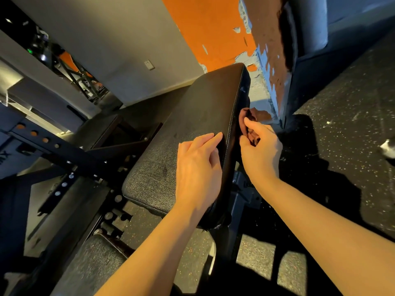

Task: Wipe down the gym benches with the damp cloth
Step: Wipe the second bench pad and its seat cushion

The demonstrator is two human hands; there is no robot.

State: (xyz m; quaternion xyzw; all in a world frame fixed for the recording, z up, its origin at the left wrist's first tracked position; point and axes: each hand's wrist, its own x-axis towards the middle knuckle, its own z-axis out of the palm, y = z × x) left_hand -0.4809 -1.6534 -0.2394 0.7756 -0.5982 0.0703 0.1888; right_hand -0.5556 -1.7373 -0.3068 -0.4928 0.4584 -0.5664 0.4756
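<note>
Working outward from the body: both forearms reached forward over a lower pad (pixel 94 257) and the speckled rubber floor (pixel 342 103). Left hand (pixel 197 167) lay on the bench pad (pixel 192 129) near its right edge, fingers mostly straight and close together, fingertips at the stitched seam, thumb tucked toward the side; it read as bracing, not gripping. Right hand (pixel 259 148) was just off that same edge, fingers curled around the cloth (pixel 249 122), a dark reddish-brown wad bunched against the pad's side wall. Cloth looked soft and limp, light, probably clinging a bit if damp; dampness itself could not be confirmed from this view. Best hold in my judgement: keep it balled in the palm with a flat face outward, so pressure goes into the vinyl rather than into loose folds. Pad was black textured vinyl, firm, likely slick once wet, so the bracing hand should stay on a dry patch. Step in hand seemed to be the side edge; top surface showed a few dull marks. Beyond: black steel frame (pixel 70 159) at left, then a peeling orange and blue wall (pixel 213 28).
</note>
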